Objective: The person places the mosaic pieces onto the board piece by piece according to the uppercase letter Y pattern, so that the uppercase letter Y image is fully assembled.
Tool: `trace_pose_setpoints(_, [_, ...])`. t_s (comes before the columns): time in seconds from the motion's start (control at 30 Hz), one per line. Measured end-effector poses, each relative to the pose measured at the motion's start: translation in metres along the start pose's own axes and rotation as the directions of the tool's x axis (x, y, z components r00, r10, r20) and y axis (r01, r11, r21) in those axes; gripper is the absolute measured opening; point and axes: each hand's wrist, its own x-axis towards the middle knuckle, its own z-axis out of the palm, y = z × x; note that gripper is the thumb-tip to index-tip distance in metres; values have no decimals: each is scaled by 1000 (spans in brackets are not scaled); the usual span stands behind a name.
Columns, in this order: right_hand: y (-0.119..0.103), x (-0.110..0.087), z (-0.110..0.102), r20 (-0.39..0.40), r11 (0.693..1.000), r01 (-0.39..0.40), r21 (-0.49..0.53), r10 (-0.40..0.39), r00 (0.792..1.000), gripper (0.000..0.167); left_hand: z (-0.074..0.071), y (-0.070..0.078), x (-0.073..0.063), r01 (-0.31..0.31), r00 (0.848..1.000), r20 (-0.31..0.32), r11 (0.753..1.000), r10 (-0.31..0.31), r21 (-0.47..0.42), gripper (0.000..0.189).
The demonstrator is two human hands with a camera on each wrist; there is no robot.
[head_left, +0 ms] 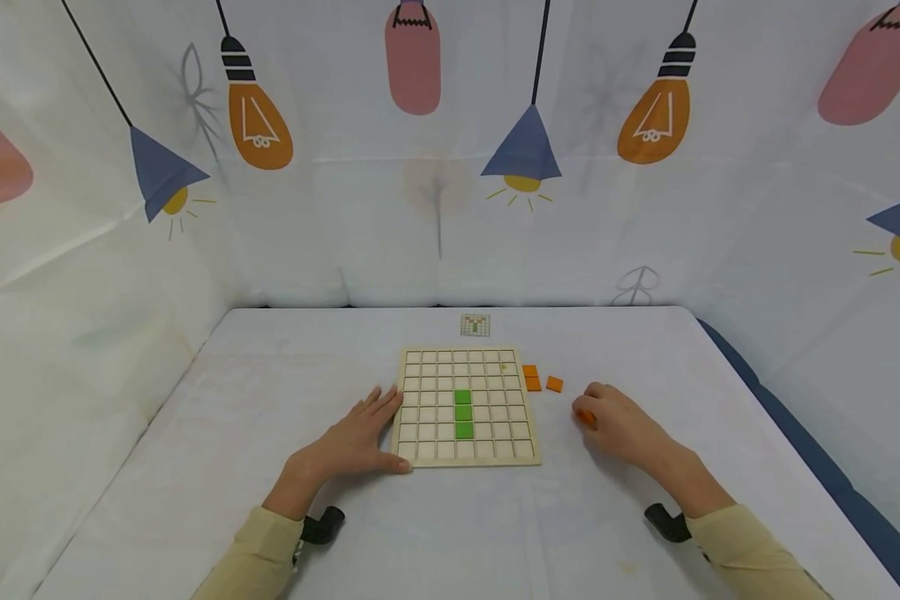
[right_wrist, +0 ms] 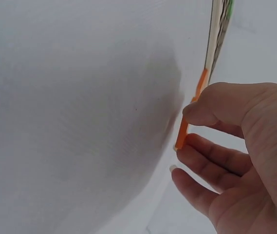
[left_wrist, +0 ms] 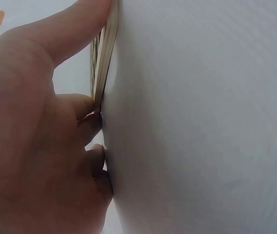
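Orange tile (right_wrist: 181, 135): pinches it in the right hand (head_left: 619, 423), right of the board (head_left: 427, 432) on the worktop (head_left: 457, 537). Rests the left hand (head_left: 354, 440), spread, against the board's left edge.

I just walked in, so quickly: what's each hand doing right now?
Left hand: open, touching the gridded board.
Right hand: closed, pinching an orange tile.

Lamp-printed white backdrop (head_left: 367, 217) behind a white counter (head_left: 307, 358)
Orange light bulbs (head_left: 260, 117), blue cone lampshades (head_left: 522, 150) with yellow undersides, and pink rounded pendants (head_left: 413, 67) are printed across the creased backdrop, grey plant outlines (head_left: 640, 279) among them; a dark blue strip (head_left: 810, 452) shows beyond the counter's right edge.
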Motion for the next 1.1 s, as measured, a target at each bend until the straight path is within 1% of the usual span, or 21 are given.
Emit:
trace_pose_setpoints(0.27, [-4, 6, 2, -19, 1000, 20, -9, -20, 1000, 14, 0, 0, 0, -4, 1000, 4, 1000, 4, 10, 114])
trace_pose_setpoints(0.47, [-8, 11, 3, -61, 998, 59, -25, -61, 996, 10, 1, -2, 1, -16, 1000, -3, 1000, 16, 3, 114])
trace_pose_setpoints(0.53, [-9, 12, 3, -68, 998, 61, -26, -63, 996, 10, 1, -2, 1, -14, 1000, -2, 1000, 14, 3, 114])
trace_pose_setpoints(0.87, [-18, 22, 4, -84, 996, 87, -12, -88, 993, 9, -1, 1, -1, -6, 1000, -4, 1000, 6, 2, 114])
trace_pose_setpoints(1.1, [-26, 29, 3, -84, 994, 106, -6, -106, 991, 9, 1, 0, 1, -2, 1000, 2, 1000, 2, 8, 114])
